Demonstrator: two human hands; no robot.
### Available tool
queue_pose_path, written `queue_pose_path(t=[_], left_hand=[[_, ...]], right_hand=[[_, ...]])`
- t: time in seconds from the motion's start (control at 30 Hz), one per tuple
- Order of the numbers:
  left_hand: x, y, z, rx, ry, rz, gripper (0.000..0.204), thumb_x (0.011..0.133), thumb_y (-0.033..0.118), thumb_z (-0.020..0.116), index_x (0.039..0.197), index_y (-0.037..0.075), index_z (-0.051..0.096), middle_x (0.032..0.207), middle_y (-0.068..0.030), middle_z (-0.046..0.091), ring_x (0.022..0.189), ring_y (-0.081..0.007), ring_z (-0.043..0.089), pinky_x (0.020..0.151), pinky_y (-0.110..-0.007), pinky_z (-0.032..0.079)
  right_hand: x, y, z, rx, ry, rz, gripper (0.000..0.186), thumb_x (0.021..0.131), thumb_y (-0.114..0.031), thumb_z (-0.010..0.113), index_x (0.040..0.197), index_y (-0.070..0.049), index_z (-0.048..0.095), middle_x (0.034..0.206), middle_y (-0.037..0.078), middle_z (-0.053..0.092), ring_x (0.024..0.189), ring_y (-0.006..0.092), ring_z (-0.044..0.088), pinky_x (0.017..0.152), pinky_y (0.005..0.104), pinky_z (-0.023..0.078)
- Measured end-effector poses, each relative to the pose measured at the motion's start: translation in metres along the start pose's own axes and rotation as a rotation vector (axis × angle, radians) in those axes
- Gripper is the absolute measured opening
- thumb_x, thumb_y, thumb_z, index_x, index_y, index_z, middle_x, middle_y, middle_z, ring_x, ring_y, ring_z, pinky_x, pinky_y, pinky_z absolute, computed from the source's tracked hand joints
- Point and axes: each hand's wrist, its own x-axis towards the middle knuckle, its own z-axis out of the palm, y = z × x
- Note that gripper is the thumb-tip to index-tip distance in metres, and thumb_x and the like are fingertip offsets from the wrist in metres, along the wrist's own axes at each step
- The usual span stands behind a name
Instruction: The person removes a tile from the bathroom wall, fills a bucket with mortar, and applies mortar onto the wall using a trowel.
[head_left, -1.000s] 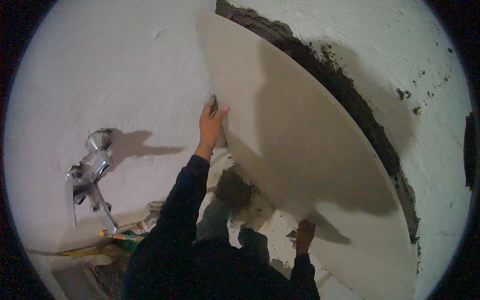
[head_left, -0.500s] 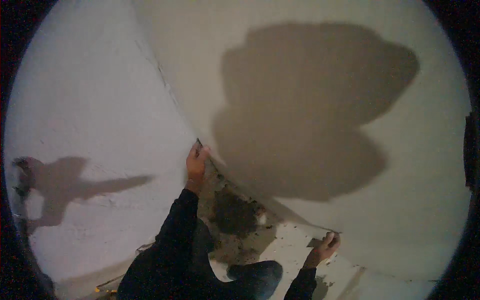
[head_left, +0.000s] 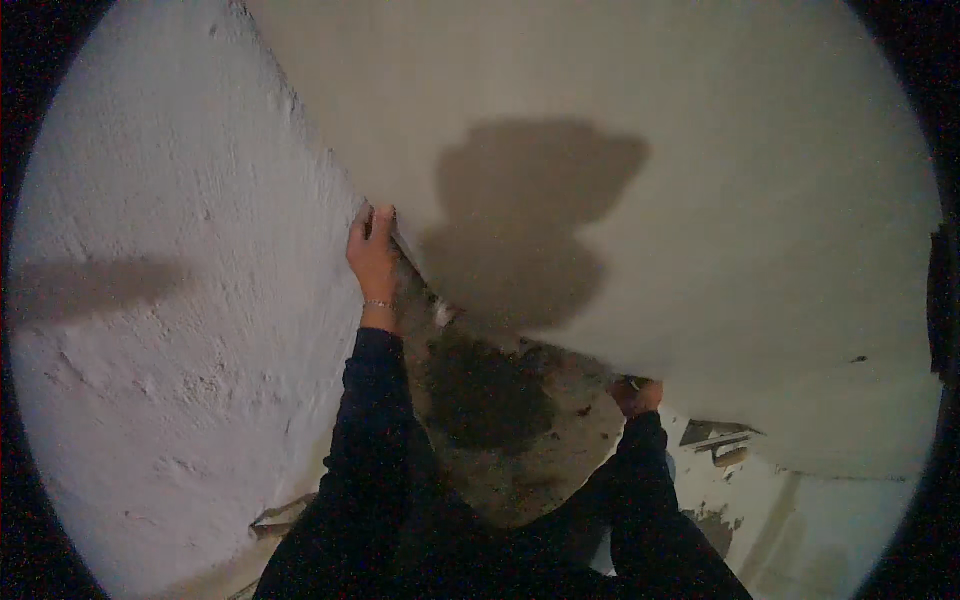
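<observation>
Panel (head_left: 750, 220), head view: large, smooth, pale beige, spanning the far and right parts of the scene; its far edge lies outside the view. Its left edge runs along a rough white wall (head_left: 170, 400) — whether the two touch cannot be told.

Left hand (head_left: 373, 255) is at the panel's left edge, toward the near end, thumb on the face and fingers round the border, clamped on it. A thin bracelet (head_left: 378, 303) circles the wrist above a dark sleeve (head_left: 370, 400).

Right hand (head_left: 638, 398) is at the near edge, further right, fingers curled against it and partly hidden; whether they are clamped on the panel cannot be told.

A broad shadow (head_left: 540, 200) falls across the panel face between and beyond the hands. Below the edge, between the forearms, lies a dark patch (head_left: 485, 395) with scattered crumbs; its material cannot be determined. Right of the right hand, apart from it — a trowel (head_left: 712, 432) with a tan handle, near the panel's near edge.
</observation>
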Motion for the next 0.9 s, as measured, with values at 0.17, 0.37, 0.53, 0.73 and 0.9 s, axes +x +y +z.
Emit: queue_pose_path(t=[0.17,0.37,0.53,0.73,0.9], left_hand=[[-0.001,-0.015,0.022,-0.019,-0.049,0.153,0.038,0.090,0.029,0.055,0.111,-0.003,0.055,0.104,-0.0103,0.058,0.091,-0.0227,0.054,0.082,-0.033,0.045],[0.009,-0.025,0.011,-0.630,-0.067,-0.144,0.023,0.088,0.023,0.061,0.096,0.003,0.054,0.088,-0.0006,0.053,0.080,-0.0103,0.047,0.074,-0.025,0.040],[0.001,-0.012,0.010,-0.570,-0.098,-0.145,0.021,0.088,0.023,0.060,0.093,0.004,0.053,0.084,0.0016,0.052,0.078,-0.0095,0.045,0.072,-0.024,0.039],[0.006,-0.011,0.013,-0.384,-0.111,-0.024,0.028,0.090,0.026,0.059,0.098,0.001,0.052,0.086,-0.0023,0.051,0.077,-0.0120,0.047,0.070,-0.027,0.041],[0.010,-0.012,0.024,-0.507,-0.153,-0.073,0.034,0.092,0.026,0.056,0.107,-0.004,0.051,0.095,-0.0102,0.053,0.080,-0.0179,0.050,0.072,-0.030,0.044]], right_hand=[[0.018,0.009,-0.007,0.090,0.297,-0.150,0.033,0.074,-0.025,0.068,0.096,-0.004,0.057,0.091,0.009,0.061,0.081,0.0252,0.058,0.071,0.0350,0.049],[0.016,0.003,0.039,-0.244,0.795,0.118,0.027,0.078,-0.022,0.065,0.095,-0.001,0.058,0.101,0.012,0.062,0.087,0.0266,0.061,0.071,0.0343,0.049],[0.045,0.042,0.032,-0.818,0.824,0.410,0.026,0.090,-0.023,0.046,0.098,-0.001,0.057,0.107,0.013,0.061,0.091,0.0260,0.059,0.073,0.0383,0.048],[0.048,0.047,0.037,-0.398,0.990,0.272,0.026,0.091,-0.022,0.042,0.102,-0.002,0.055,0.103,0.013,0.059,0.088,0.0287,0.058,0.073,0.0401,0.048],[0.035,0.020,0.032,-0.511,0.920,0.189,0.020,0.087,-0.013,0.051,0.103,-0.003,0.055,0.102,0.013,0.058,0.089,0.0317,0.058,0.075,0.0401,0.048]])
